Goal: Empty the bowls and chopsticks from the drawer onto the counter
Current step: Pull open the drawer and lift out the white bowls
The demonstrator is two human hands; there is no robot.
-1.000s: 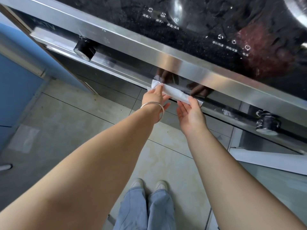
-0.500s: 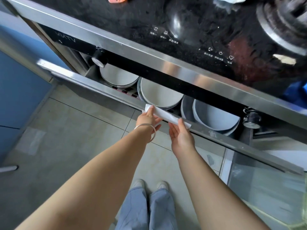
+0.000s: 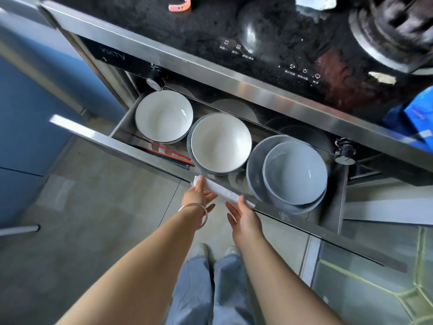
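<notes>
Chopsticks [image 3: 171, 157] half hidden behind the drawer [image 3: 121, 146] front; burner [image 3: 396, 29] blurred, cut off at right.

Drawer [image 3: 150, 151] stood open below bench [image 3: 210, 26]. In drawer: left bowl [image 3: 164, 116] at left end; chopsticks [image 3: 171, 157] lay before it; middle bowl [image 3: 220, 143] right of it; stacked bowls [image 3: 293, 174] right of that. Both hands, left hand [image 3: 199, 195] and right hand [image 3: 243, 216], were at drawer's front rail, before middle bowl.

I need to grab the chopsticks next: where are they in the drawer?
The chopsticks lie flat along the drawer's front edge at its left, just in front of the left white bowl and beside the middle white bowl.
</notes>
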